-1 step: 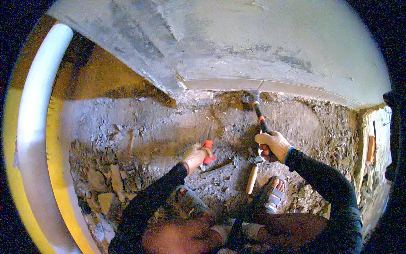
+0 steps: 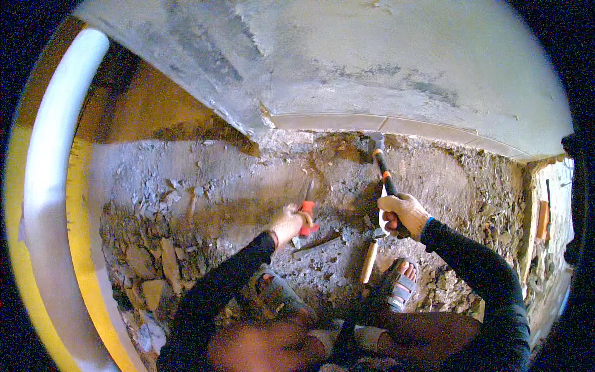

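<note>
My right hand (image 2: 403, 214) is closed round the black-and-orange handle of a hammer (image 2: 384, 170). The grey hammer head is at the foot of the wall, over a dark hollow in the dirt. Lower and to the left, my left hand (image 2: 289, 224) grips a red-handled chisel (image 2: 307, 217), its narrow metal shaft pointing away from me over the dirt. Below my right hand, a trowel (image 2: 369, 260) with a wooden handle lies on the ground; my hand hides part of its blade from view.
A grey plastered wall (image 2: 347, 62) rises ahead above a row of tiles (image 2: 427, 129). Broken stones (image 2: 170, 266) cover the ground at left. A white pipe (image 2: 46, 180) stands beside a yellow surface (image 2: 83, 248). My sandalled foot (image 2: 401, 286) is near the trowel.
The hammer and my right hand have shifted slightly to the right. My left hand and the chisel have barely moved.
</note>
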The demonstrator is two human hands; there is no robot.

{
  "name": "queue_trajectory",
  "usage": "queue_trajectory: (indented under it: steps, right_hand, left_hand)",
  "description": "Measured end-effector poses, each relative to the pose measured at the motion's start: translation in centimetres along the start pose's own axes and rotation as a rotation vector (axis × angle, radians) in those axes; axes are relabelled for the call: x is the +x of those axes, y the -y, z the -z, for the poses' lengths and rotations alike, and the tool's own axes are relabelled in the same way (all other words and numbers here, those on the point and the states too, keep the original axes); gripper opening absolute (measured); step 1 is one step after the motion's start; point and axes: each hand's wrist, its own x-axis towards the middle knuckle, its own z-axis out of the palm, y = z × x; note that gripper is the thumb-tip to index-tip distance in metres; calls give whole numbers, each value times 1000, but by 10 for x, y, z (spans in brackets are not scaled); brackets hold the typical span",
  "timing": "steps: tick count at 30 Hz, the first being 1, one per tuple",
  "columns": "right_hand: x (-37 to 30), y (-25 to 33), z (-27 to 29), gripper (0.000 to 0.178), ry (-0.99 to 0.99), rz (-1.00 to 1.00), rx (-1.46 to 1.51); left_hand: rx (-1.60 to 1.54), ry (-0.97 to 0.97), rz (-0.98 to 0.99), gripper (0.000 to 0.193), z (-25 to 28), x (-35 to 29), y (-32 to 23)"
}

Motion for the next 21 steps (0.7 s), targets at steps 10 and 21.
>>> queue_trajectory:
  steps: [10,21]
  right_hand:
    - [39,17,19,26,143,-148,206]
    - [-15,-51,-67,28,182,400,-1101]
  left_hand:
    - [1068,0,-146,25,24,66,-58]
    - [1759,380,-319,36,49,123,-76]
